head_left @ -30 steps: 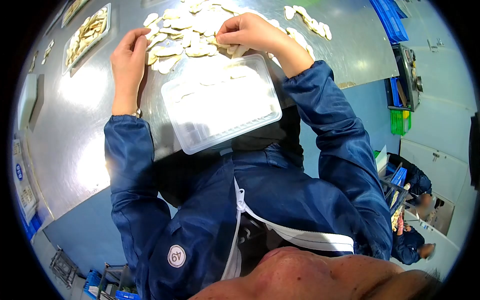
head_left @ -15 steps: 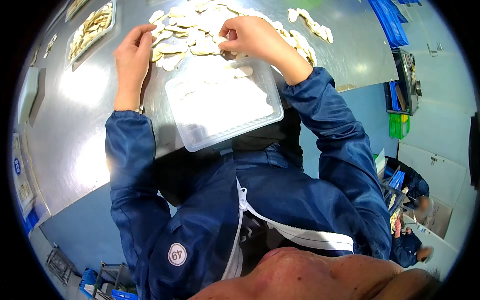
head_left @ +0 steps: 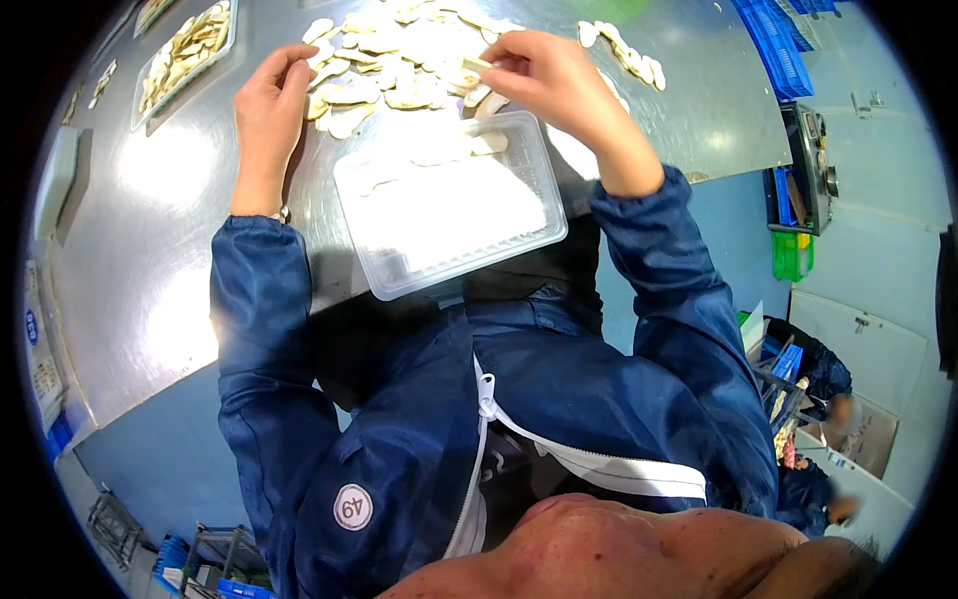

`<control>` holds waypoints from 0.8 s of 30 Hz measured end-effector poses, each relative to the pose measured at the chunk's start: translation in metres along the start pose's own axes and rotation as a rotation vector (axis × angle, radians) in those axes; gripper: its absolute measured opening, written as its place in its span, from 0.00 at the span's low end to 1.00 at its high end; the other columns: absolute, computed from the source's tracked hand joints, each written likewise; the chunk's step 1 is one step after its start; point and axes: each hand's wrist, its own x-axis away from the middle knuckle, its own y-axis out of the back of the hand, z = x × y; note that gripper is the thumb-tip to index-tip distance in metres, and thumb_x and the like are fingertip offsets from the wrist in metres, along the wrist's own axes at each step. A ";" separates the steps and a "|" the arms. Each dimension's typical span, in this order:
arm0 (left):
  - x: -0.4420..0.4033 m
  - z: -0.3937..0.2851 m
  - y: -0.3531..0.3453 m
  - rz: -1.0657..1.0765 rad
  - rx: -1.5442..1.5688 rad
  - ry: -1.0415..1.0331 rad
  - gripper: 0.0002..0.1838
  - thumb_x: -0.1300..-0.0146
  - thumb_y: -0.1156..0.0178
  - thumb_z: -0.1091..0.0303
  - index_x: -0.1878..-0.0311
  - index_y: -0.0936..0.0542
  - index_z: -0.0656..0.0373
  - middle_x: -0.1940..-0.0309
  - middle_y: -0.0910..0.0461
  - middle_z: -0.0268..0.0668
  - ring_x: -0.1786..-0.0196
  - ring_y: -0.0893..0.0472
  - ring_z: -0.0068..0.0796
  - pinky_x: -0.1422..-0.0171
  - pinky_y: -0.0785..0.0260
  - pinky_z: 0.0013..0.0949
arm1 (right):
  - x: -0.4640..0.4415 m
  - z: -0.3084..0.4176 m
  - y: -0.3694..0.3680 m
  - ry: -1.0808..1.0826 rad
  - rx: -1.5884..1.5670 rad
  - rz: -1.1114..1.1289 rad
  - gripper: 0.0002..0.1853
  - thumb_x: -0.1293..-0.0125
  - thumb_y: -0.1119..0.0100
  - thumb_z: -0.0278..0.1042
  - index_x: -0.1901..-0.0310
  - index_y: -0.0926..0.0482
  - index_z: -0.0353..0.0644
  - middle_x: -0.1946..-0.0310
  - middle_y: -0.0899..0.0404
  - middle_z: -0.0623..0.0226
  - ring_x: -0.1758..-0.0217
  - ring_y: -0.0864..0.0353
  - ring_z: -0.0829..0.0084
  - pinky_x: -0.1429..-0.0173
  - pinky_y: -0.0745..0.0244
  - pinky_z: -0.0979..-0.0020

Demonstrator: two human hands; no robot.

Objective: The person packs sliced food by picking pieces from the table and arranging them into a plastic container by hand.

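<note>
Many pale, flat, elongated slices [head_left: 407,98], looking like mushroom slices, lie loosely piled on the metal table. My right hand [head_left: 564,85] pinches one slice [head_left: 477,64] between thumb and fingers, just above the right side of the pile. At the pile's left edge is my left hand [head_left: 271,110], its fingers bent and slightly apart, fingertips close to the slices; nothing shows in them. Between my forearms, at the table's near edge, a clear plastic tray [head_left: 479,270] holds a few slices along its far side. Glare washes out most of its inside.
Filled trays of slices [head_left: 190,50] stand at the far left of the metal table [head_left: 120,260]. A short row of slices [head_left: 624,55] lies right of the pile. Blue crates [head_left: 776,50] and a green crate [head_left: 793,257] are off to the right. Two people [head_left: 813,364] are farther back.
My right hand has moved right and lifted from the pile, with a slice now visible in its pinch. My left hand and the tray have barely moved.
</note>
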 end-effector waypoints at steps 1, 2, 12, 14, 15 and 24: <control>0.000 0.001 0.000 0.002 0.002 -0.003 0.12 0.28 0.42 0.67 0.49 0.12 0.58 0.63 0.11 0.36 0.57 0.13 0.23 0.52 0.25 0.27 | 0.013 0.005 0.009 0.017 0.062 -0.018 0.12 0.35 0.33 0.38 0.56 0.13 0.39 0.68 0.15 0.58 0.66 0.14 0.60 0.58 0.20 0.64; 0.000 0.001 -0.001 0.005 0.005 -0.006 0.12 0.28 0.42 0.67 0.49 0.12 0.58 0.63 0.11 0.36 0.57 0.13 0.23 0.53 0.25 0.27 | 0.027 0.011 0.018 0.033 0.124 -0.036 0.12 0.34 0.33 0.38 0.55 0.13 0.38 0.68 0.16 0.59 0.67 0.16 0.63 0.60 0.21 0.66; 0.001 0.008 -0.006 0.029 0.016 -0.010 0.12 0.25 0.42 0.69 0.46 0.14 0.60 0.65 0.16 0.30 0.69 0.26 0.12 0.66 0.34 0.20 | 0.092 0.025 -0.001 0.048 0.225 -0.219 0.09 0.45 0.29 0.29 0.71 0.23 0.42 0.75 0.22 0.62 0.70 0.19 0.56 0.66 0.24 0.59; 0.002 0.007 -0.005 0.022 -0.005 -0.008 0.12 0.25 0.42 0.69 0.45 0.14 0.61 0.65 0.17 0.30 0.70 0.26 0.12 0.66 0.34 0.20 | 0.089 0.023 -0.011 0.092 0.257 -0.281 0.09 0.46 0.29 0.28 0.72 0.24 0.43 0.78 0.25 0.62 0.71 0.20 0.56 0.67 0.25 0.57; 0.002 0.007 -0.004 0.027 0.007 0.007 0.12 0.26 0.42 0.68 0.46 0.14 0.60 0.65 0.15 0.32 0.66 0.22 0.15 0.62 0.31 0.22 | 0.089 0.022 -0.016 0.086 0.297 -0.266 0.09 0.46 0.29 0.28 0.72 0.23 0.43 0.78 0.25 0.63 0.71 0.20 0.56 0.67 0.25 0.57; 0.002 0.004 -0.004 0.036 0.017 0.020 0.12 0.28 0.41 0.67 0.49 0.13 0.59 0.65 0.11 0.37 0.59 0.13 0.22 0.54 0.25 0.26 | 0.090 0.031 -0.014 0.075 0.325 -0.240 0.08 0.45 0.28 0.32 0.71 0.20 0.43 0.76 0.25 0.64 0.69 0.19 0.58 0.65 0.26 0.57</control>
